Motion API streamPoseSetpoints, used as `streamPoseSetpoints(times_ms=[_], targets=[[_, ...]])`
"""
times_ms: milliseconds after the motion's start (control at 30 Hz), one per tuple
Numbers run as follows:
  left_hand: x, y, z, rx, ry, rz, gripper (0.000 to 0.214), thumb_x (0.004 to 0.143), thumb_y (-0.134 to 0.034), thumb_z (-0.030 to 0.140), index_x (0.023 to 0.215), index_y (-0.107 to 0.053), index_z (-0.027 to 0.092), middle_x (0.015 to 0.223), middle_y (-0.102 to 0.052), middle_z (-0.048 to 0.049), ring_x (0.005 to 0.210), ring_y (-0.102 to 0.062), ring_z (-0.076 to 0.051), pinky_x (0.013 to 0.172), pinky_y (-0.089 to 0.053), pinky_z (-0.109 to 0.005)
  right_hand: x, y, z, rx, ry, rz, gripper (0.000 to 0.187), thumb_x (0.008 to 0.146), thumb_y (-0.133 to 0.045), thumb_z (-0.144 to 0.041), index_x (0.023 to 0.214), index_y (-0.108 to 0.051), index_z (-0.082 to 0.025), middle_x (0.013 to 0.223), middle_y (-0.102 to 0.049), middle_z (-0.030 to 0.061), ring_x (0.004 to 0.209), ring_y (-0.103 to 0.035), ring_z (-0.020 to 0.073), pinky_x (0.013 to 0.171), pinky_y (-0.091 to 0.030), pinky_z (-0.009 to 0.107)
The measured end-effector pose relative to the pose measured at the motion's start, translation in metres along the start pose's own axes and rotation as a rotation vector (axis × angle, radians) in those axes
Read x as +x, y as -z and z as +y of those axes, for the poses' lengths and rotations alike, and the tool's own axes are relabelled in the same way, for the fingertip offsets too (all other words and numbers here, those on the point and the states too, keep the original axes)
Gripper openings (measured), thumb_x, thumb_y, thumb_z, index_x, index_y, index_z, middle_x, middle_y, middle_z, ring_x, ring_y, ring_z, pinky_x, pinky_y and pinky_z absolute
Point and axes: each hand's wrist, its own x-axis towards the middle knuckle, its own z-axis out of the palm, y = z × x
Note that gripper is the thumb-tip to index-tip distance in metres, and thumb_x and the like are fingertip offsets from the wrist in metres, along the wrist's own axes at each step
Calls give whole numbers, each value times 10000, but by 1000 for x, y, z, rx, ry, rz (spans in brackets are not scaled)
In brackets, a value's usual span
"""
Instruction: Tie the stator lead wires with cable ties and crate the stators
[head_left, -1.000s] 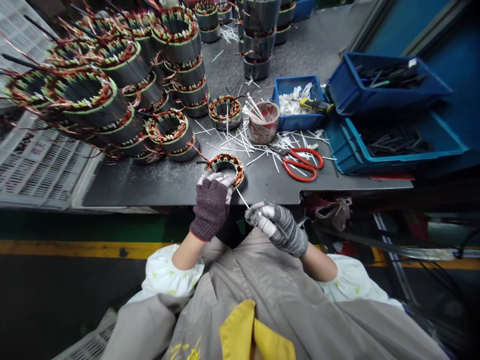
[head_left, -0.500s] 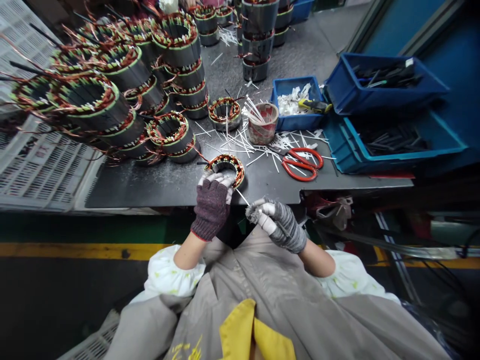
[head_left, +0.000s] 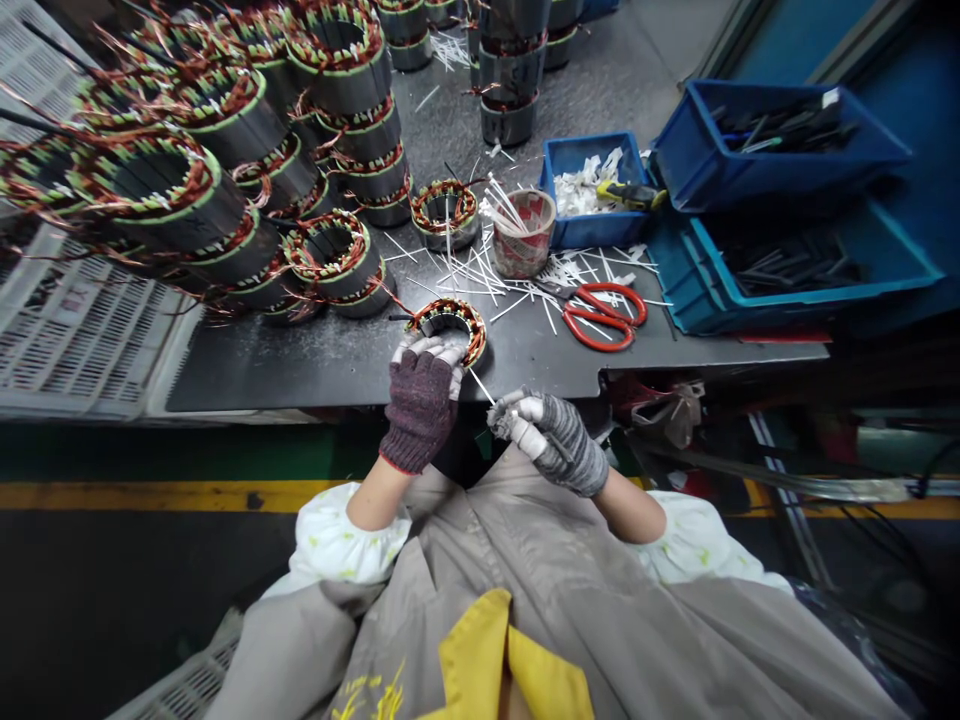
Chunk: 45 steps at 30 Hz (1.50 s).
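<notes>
A small wound stator [head_left: 475, 330] with copper windings lies at the table's front edge. My left hand [head_left: 421, 395], in a dark purple glove with white fingertips, is closed on the stator's near left side; its fingertips are partly hidden by the ring. A white cable tie [head_left: 482, 386] runs from the stator's lower right rim toward me. Its free end goes into my right hand [head_left: 553, 440], which wears a grey glove and is pinched shut on it just off the table edge.
Red-handled scissors [head_left: 605, 316] lie to the right among scattered white ties. A cup [head_left: 523, 245] of ties stands behind, near a small blue bin [head_left: 596, 233] with cutters on it. Stacked stators [head_left: 349, 285] fill the left; larger bins [head_left: 810, 310] stand at right.
The camera view has shifted slightly, so the table's things sit a little higher in the picture. Both hands keep their grip on the stator and the tie.
</notes>
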Motion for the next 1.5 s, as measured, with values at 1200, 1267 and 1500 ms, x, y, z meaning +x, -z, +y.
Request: streamPoseSetpoints(times_ms=[1200, 1267, 1500], targets=[[9, 1, 17, -37, 178, 79, 241, 1002, -548, 290, 1095, -768, 255, 1066, -811, -54, 1140, -725, -261, 1092, -488, -486, 52, -22, 37, 328, -492, 142, 463, 805, -834, -665, 911, -742, -224, 808, -758, 8, 682, -680, 154, 662, -608, 299], [7, 3, 16, -50, 143, 82, 247, 993, -555, 279, 1117, -766, 249, 1072, -809, -62, 1148, -723, -272, 1094, -481, -498, 54, -24, 45, 221, -426, 144, 466, 839, -795, -676, 896, -745, -217, 815, -764, 27, 717, -686, 172, 702, -600, 321], [5, 7, 11, -130, 72, -44, 297, 1005, -564, 282, 1236, -749, 266, 1189, -808, -62, 1249, -698, -261, 1183, -429, -536, 62, -4, 52, -280, -56, -18, 359, 986, -686, -584, 953, -812, -249, 899, -739, 89, 812, -659, 236, 791, -540, 386]])
